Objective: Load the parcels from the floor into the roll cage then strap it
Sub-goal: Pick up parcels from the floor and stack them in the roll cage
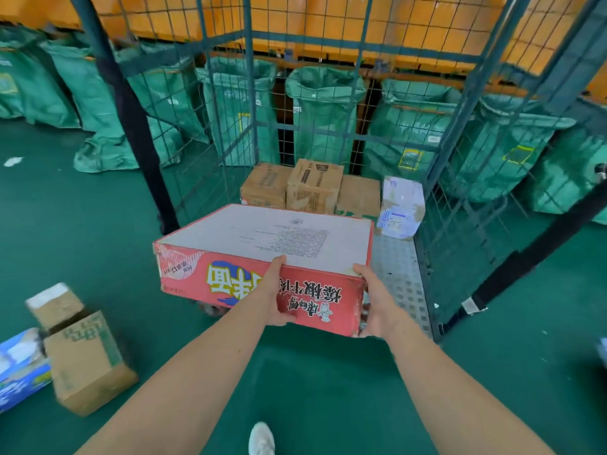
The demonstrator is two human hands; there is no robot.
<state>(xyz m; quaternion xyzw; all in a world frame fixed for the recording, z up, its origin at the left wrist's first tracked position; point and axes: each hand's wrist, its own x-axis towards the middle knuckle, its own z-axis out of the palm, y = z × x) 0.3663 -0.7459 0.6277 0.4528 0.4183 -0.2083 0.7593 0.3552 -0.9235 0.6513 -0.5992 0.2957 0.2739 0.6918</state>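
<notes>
1. At the open front of a blue wire roll cage (460, 103), a person holds a flat red carton (262, 244) off the floor with both arms stretched forward; its white top faces up and its printed red side faces the camera.
2. The left hand (274, 297) grips the middle of the carton's near side, thumb hooked over the top edge and fingers reaching under the lower edge.
3. The right hand (377, 303) clasps the near right corner, thumb on the top edge and palm against the carton's end.
4. Inside the cage, 3 brown cartons (313, 187) stand side by side against the back mesh, with a white parcel (402, 208) just beside them at the right, on the perforated metal base (399, 274).
5. On the green floor (312, 382) at left, 2 brown boxes (87, 362) and a blue pack (19, 366) lie close together, well apart from the cage.
6. A black strap (525, 257) runs diagonally across the cage's right side.
7. Green sacks (325, 116) stand in a row behind the mesh, below an orange wall (427, 27); a white shoe (261, 438) shows at the bottom edge.
</notes>
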